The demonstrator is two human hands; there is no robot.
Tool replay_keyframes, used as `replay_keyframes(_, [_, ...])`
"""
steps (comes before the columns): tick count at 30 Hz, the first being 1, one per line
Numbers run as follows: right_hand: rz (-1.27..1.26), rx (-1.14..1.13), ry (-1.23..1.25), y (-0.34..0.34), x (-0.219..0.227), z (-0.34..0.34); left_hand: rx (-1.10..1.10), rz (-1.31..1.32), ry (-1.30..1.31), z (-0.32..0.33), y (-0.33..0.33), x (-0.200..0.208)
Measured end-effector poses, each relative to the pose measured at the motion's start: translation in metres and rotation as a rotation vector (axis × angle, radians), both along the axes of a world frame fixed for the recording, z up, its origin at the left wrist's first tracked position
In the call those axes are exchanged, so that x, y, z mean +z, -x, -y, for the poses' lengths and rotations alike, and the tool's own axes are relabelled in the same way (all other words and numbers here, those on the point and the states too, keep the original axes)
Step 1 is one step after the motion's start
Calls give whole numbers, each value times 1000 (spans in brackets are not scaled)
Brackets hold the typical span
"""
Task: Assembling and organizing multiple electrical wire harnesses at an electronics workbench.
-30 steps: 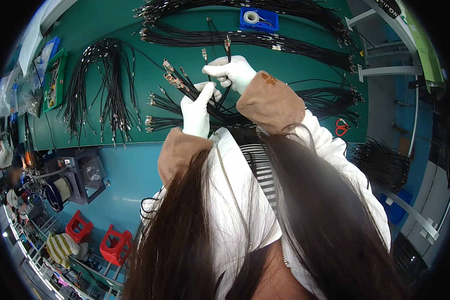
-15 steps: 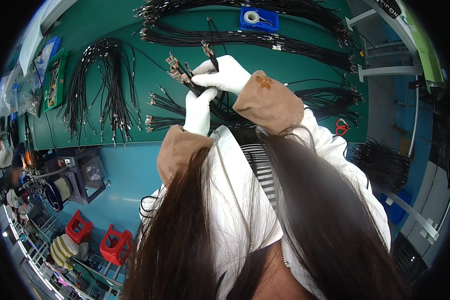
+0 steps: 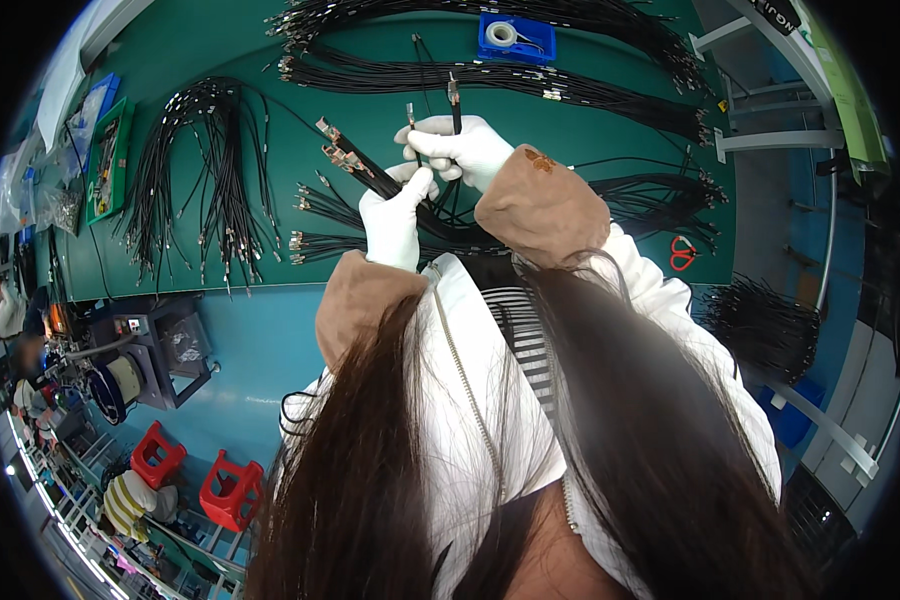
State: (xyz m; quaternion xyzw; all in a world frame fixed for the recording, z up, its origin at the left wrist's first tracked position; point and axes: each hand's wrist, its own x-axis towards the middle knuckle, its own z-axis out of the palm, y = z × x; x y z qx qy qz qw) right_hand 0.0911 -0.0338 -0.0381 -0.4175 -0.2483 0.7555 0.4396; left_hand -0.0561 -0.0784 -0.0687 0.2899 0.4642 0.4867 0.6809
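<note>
White gloves cover both my hands above the green table. My left hand is closed round a bundle of black cables, whose copper-coloured connector ends stick out to the upper left. To its right, my right hand pinches a single black cable with a metal tip between thumb and fingers. Another black cable end stands up behind the fingers of that hand. Under my hands lie more cables, their tips pointing left; my wrists and gloves hide part of them.
Long cable bundles run across the back of the table, beside a blue tray with a tape roll. At left lie a looped cable bunch and a green bin. Red-handled scissors rest near the right edge. Red stools stand behind left.
My right hand has moved slightly right, away from the left-hand bundle, and a single cable now stands apart in its fingers. The bundle in my left hand tilts further left.
</note>
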Motion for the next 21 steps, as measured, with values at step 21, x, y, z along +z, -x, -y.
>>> replay_keyframes(21, [88,41,70,-2,2,-1,-63,10,17,1,0,7])
